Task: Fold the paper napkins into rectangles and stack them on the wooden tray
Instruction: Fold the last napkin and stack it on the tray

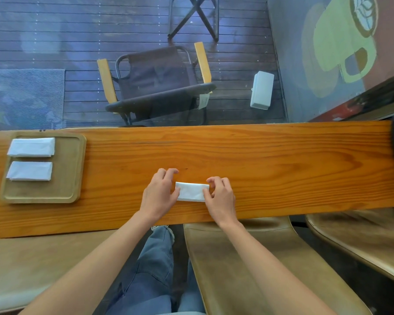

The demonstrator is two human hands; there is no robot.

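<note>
Three napkins counted. One folded napkin (191,192) lay flat on desk (259,160), centre of frame, near front edge. Left hand (158,196) pinched its left end, thumb on top, fingers curled. Right hand (221,197) pinched its right end, fingers curled over far corner. One tray (75,169) at left of frame, on desk. Two folded napkins on tray, side by side, not stacked: far napkin (31,147), near napkin (29,171). One chair (156,83) beyond desk, upper centre.
</note>
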